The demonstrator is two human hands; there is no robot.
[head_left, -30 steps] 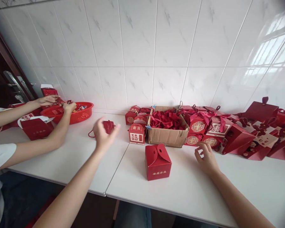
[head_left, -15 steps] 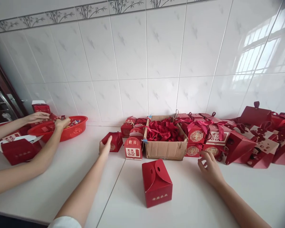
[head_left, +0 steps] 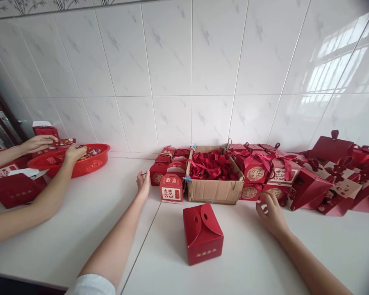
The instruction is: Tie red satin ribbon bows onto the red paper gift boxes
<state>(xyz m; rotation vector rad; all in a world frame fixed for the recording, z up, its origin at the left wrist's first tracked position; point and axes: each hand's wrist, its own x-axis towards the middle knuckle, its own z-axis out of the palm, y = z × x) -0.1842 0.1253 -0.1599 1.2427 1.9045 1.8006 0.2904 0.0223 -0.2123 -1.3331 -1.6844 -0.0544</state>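
My left hand (head_left: pixel 143 183) is just left of a small red gift box (head_left: pixel 158 173) with a round gold print; its fingers are apart and hold nothing. In front of that box stands a red carton (head_left: pixel 171 189) with a white label and gold characters. My right hand (head_left: pixel 271 212) hovers before the stacked red boxes (head_left: pixel 254 174) tied with ribbon, its fingers loosely bent and nothing visible in them. Between my hands, closer to me, a red gift box (head_left: pixel 203 235) with folded, rounded top flaps rests on the table, touched by neither hand.
A cardboard box (head_left: pixel 213 192) full of red ribbons (head_left: pixel 212 164) stands against the wall (head_left: pixel 169 73). Red bags (head_left: pixel 335 184) crowd the right side. On the left, another person's hands (head_left: pixel 75 153) work over a red plastic basket (head_left: pixel 94 164), near an open red box (head_left: pixel 18 191).
My left hand has let go of the small red box, which now sits farther back against the other boxes. The right hand has hardly moved. The view has tilted slightly downward.
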